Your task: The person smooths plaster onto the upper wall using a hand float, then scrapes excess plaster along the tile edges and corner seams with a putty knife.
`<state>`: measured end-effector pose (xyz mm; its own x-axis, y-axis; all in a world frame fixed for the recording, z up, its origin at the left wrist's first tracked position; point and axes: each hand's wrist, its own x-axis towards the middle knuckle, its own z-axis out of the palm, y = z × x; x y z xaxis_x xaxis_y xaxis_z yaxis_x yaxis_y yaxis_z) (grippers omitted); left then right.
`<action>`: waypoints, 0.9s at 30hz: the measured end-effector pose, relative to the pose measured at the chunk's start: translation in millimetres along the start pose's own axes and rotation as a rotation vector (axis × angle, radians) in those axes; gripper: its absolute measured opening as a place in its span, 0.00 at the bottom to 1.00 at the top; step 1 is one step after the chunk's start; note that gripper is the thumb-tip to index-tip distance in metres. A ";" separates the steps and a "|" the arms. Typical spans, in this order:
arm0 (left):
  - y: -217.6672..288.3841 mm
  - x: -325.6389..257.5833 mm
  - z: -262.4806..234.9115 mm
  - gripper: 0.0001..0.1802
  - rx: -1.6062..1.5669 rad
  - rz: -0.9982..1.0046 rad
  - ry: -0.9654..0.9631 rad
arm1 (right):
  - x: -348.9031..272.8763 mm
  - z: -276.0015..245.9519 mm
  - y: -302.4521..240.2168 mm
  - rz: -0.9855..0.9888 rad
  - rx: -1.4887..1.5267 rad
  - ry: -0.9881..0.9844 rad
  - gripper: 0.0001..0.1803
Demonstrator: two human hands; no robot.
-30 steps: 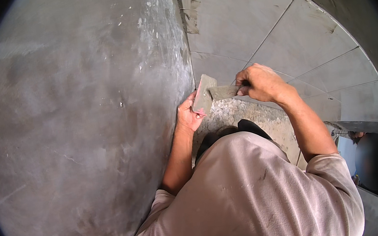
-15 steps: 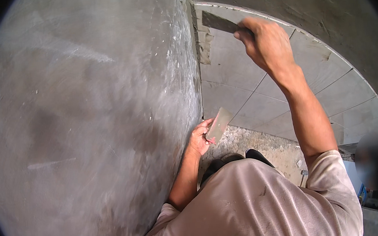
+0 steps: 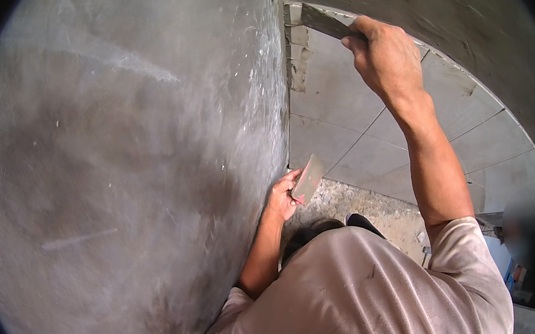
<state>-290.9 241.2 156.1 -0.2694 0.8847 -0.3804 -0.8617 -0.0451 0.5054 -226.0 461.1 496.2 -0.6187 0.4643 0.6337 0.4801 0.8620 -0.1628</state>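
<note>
My right hand (image 3: 390, 59) is closed round the handle of a flat-bladed putty knife (image 3: 324, 21). Its dark blade points up and left, over the top corner of the grey wall tiles (image 3: 335, 85), near their pale top edge. Whether the blade touches the tile cannot be made out. Patches of grey mortar (image 3: 299, 71) stick to the tile beside the corner. Lower down, next to the left wall, my left hand (image 3: 281, 198) grips a flat rectangular plate (image 3: 308, 179), greyish with a reddish edge, tilted upward. The part inside my fingers is hidden.
A bare cement wall (image 3: 119, 182) stands close on my left. Rough grey plaster (image 3: 453, 10) lies above the tiles. Below them is a stained, gritty floor (image 3: 375, 202) with my dark shoes (image 3: 361, 223). A blurred dark shape (image 3: 529, 224) and some clutter are at the lower right.
My right hand and the putty knife have shifted slightly right and up, toward the tiles' top edge. The view has turned a little. My left hand keeps its hold on the plate.
</note>
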 end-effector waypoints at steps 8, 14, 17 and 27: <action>-7.8 13.4 -21.0 0.36 -0.138 0.033 -0.068 | -32.0 2.0 20.6 0.086 -0.099 -0.099 0.08; -3.7 22.6 -41.2 0.32 -0.331 0.044 -0.238 | -118.7 -4.5 41.2 0.146 0.315 -0.904 0.09; -5.6 18.6 -32.2 0.33 -0.367 0.004 -0.389 | -137.2 7.1 36.7 0.068 0.268 -0.995 0.10; -1.1 -1.0 -5.7 0.37 -0.078 0.066 -0.056 | -120.5 24.1 21.5 0.015 0.018 -0.463 0.06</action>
<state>-292.1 237.7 151.6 -0.3042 0.9029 -0.3036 -0.8744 -0.1383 0.4651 -156.1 428.6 398.1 -0.8265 0.5148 0.2278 0.4824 0.8562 -0.1850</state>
